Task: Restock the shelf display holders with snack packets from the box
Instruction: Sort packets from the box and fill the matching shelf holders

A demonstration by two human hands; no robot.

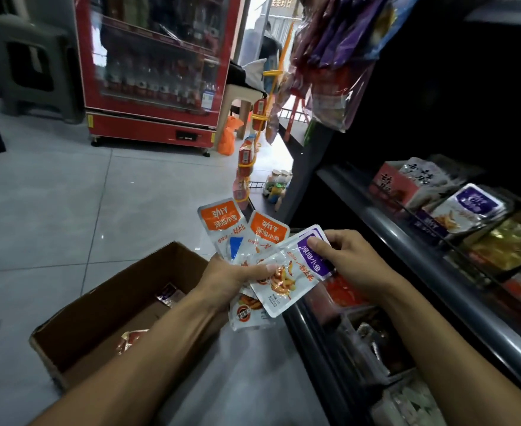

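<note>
Above the open brown cardboard box on the grey tiled floor, beside the dark shelf's front edge, the left hand grips fanned orange-topped silver snack packets; the right hand pinches the purple-topped silver packet lying foremost.

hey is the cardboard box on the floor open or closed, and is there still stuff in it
Open. The cardboard box has its flaps up, and a few snack packets show inside on its floor. It looks mostly emptied, though the arms hide part of it.
</note>
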